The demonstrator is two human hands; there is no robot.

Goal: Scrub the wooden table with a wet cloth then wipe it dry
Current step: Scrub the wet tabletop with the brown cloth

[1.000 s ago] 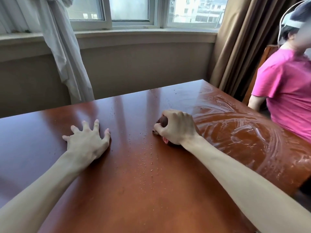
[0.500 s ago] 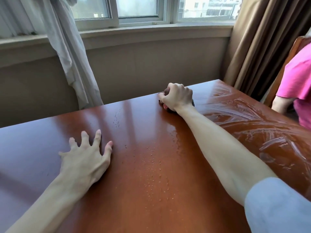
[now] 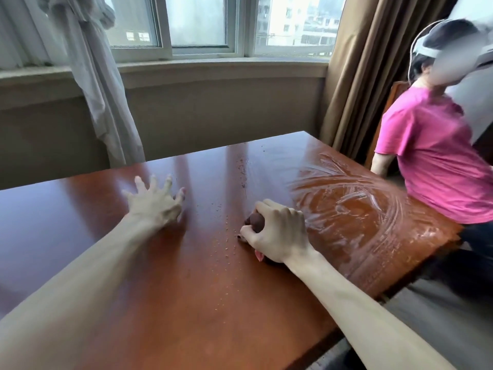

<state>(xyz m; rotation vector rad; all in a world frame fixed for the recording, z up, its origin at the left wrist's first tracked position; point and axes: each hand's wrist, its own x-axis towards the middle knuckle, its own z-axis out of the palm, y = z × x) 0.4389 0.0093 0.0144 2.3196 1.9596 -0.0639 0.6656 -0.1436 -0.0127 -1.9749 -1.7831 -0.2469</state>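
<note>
The desk [image 3: 165, 303] is glossy reddish-brown; whitish swirled streaks pattern its right part. The cloth [image 3: 256, 219] at centre frame is dark maroon. At right, a person's shirt [image 3: 432, 156] is magenta. Upper left: white curtain [image 3: 98, 84]. Upper right: tan-brown drape [image 3: 357, 76].

Daylit window [image 3: 198, 21] (brown curtain [image 3: 357, 70] beside).
</note>
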